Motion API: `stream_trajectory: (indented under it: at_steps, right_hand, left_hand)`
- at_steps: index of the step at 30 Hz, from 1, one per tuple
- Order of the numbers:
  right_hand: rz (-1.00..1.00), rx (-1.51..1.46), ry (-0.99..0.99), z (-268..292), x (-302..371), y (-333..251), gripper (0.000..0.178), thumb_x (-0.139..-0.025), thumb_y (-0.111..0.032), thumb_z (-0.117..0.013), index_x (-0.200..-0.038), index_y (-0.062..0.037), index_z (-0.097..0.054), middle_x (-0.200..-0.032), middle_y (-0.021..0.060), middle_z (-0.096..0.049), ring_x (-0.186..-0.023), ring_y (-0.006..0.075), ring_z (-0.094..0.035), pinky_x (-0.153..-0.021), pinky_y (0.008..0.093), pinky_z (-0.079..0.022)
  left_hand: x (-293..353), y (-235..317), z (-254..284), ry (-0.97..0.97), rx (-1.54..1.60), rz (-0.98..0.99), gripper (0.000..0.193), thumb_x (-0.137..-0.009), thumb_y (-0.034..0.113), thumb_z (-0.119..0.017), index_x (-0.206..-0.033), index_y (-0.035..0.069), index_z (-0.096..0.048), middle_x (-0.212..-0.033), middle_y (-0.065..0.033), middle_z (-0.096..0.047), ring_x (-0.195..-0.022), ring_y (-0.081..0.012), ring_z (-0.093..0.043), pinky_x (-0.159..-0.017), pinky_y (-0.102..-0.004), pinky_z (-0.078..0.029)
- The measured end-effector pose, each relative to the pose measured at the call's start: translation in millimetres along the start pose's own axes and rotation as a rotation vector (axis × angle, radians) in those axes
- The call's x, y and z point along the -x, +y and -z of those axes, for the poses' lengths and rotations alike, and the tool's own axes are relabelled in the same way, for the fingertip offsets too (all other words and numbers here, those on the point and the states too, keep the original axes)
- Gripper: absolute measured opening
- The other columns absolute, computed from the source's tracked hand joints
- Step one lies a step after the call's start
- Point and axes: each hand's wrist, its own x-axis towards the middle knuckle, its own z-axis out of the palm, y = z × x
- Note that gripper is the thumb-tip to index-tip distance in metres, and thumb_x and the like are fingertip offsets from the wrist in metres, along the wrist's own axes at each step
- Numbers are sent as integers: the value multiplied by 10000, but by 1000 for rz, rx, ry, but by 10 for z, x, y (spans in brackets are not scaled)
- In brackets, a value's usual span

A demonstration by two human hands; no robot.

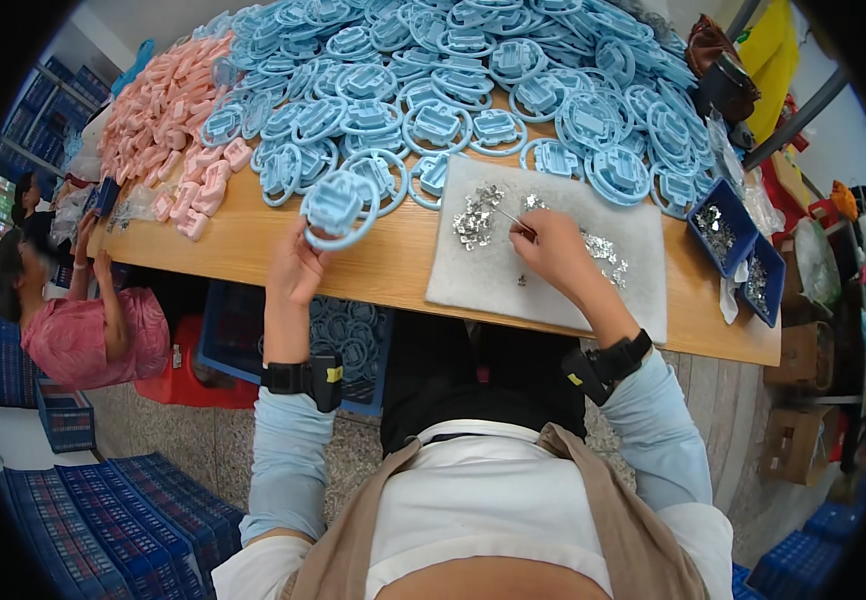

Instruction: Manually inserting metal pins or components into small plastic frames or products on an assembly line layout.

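In my left hand point(298, 265) is a light-blue plastic ring part point(337, 207) with a block-shaped housing at its middle, lifted off the table in front of the heap. My right hand point(555, 252) pinches a thin metal tool, seemingly tweezers point(509, 215), its tip among small shiny metal pieces point(475, 218) on a white foam pad point(458, 282). More metal pieces point(608, 258) lie scattered on the pad to the right of that hand. Whether the tool's tip grips a piece is too small to tell.
A big heap of blue ring parts point(438, 125) covers the table's far side, with pink plastic parts point(168, 110) at left. Two blue trays of metal bits point(718, 238) sit at right. Below the table stands a blue crate point(228, 335) of rings. Someone in pink point(98, 335) sits at left.
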Motion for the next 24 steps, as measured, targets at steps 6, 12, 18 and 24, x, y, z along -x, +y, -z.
stream_trajectory:
  at_steps: [6, 12, 18, 24]
  right_hand:
    - [-2, -17, 49, -223, -238, -4, 182, -714, -145, -579, -732, 30, -627, -642, 191, -585, -580, 320, -566, -567, 372, -445]
    - [-39, 142, 2, -339, -450, 50, 203, -706, -154, -579, -650, 40, -602, -630, 203, -583, -562, 345, -557, -558, 398, -444]
    - [-5, 132, 98, -259, -426, 209, 163, -751, -128, -581, -728, 33, -593, -633, 162, -584, -571, 287, -554, -528, 375, -422]
    - [60, -426, -66, -62, 13, -338, 79, -825, -96, -568, -833, -17, -570, -710, 21, -498, -566, 116, -428, -527, 256, -351]
  left_hand:
    - [237, -336, -172, 224, 200, 90, 252, -885, 208, -545, -1063, 29, -541, -1011, -94, -613, -922, -194, -607, -803, -336, -519]
    - [459, -397, -515, 196, 177, 132, 285, -797, 136, -659, -1039, 29, -554, -994, -104, -624, -908, -201, -617, -803, -341, -524]
    - [567, -552, -878, 104, 137, 219, 263, -790, 115, -644, -1021, 11, -570, -959, -93, -630, -884, -176, -619, -784, -313, -516]
    - [483, -797, -1094, -40, 12, 306, 281, -817, 129, -611, -1050, -16, -549, -944, -87, -620, -844, -148, -614, -749, -291, -511]
